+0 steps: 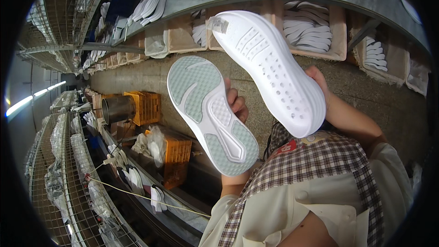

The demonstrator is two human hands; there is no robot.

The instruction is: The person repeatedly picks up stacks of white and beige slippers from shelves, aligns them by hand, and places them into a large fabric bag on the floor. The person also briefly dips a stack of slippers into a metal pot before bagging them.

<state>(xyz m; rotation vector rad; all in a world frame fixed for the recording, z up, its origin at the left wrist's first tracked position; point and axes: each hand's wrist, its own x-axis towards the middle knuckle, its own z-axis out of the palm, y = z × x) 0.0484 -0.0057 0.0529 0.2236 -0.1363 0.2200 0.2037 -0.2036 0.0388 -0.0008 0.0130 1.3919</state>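
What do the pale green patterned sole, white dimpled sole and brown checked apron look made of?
Pale green patterned sole: matte; pebbled green suggests rubber, smooth white possibly foam.
White dimpled sole: satin, probably moulded foam; thick rounded sides, crisp recesses.
Brown checked apron: matte, likely woven cloth; soft drape, fibre unclear.

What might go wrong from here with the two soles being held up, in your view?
The right hand shows only at one edge of the white sole, near its lower end, so the far end might tip if that grip loosened.
The left hand holds the green sole close beside it in view, so the two might knock together.
The floor shows behind them, so a dropped sole could get dirty.
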